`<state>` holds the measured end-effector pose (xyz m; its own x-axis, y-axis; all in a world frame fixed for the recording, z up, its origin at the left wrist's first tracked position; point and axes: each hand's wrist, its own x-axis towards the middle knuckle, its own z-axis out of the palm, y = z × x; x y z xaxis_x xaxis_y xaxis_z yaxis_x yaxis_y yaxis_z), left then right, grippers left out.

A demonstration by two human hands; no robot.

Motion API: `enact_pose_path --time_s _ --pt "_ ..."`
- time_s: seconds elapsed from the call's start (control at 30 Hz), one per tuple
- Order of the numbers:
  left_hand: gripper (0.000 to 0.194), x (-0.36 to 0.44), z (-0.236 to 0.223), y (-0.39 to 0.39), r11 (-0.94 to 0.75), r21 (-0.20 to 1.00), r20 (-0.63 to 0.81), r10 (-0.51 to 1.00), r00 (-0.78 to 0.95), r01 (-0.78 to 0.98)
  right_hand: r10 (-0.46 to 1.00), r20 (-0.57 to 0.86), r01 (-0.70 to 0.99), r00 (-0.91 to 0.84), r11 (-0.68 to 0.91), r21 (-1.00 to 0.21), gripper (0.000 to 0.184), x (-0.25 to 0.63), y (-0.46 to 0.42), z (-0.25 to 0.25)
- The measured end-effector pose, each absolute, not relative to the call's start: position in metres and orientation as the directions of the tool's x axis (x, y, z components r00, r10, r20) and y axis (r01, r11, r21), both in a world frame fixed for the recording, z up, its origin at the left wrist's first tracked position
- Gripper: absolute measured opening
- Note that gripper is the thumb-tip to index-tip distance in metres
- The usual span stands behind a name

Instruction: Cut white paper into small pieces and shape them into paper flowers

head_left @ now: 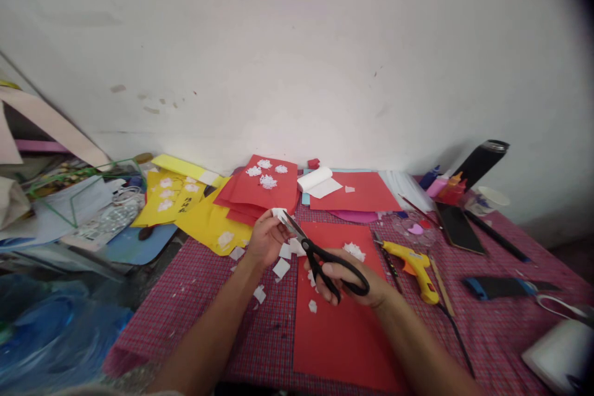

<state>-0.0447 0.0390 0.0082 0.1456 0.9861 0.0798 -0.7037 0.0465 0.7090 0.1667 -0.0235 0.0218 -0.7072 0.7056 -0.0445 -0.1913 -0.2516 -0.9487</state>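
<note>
Between the fingers of my left hand (pixel 266 241) is a small piece of white paper (pixel 279 213). My right hand (pixel 357 278) grips black-handled scissors (pixel 314 250), whose blades point up and left and reach the paper; whether they cut into it I cannot tell. Below my right hand lies a large red sheet (pixel 343 346) bearing white paper flowers (pixel 354 252), one partly hidden by the hand. Small white paper squares (pixel 281 268) are scattered on the checked cloth under my left hand.
Red sheets with white flowers (pixel 268 181) and yellow sheets (pixel 204 213) lie behind, beside a white paper roll (pixel 320 182). On the right are a yellow glue gun (pixel 417 266) with its cord, a phone-like black slab (pixel 459 228), paint bottles (pixel 450 189) and a black flask (pixel 485 164).
</note>
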Motion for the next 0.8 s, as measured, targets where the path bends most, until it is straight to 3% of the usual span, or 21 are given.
enact_pose_path --time_s 0.47,0.8 --pt "0.010 -0.045 0.009 0.040 0.004 0.761 0.080 0.992 0.101 -0.649 0.711 -0.054 -0.167 -0.701 -0.238 -0.957 0.042 0.169 -0.022 0.021" --pt "0.006 -0.060 0.013 0.041 -0.012 0.866 0.143 0.964 0.224 -0.500 0.677 -0.025 -0.161 -0.735 -0.211 -0.964 0.040 0.174 -0.020 0.022"
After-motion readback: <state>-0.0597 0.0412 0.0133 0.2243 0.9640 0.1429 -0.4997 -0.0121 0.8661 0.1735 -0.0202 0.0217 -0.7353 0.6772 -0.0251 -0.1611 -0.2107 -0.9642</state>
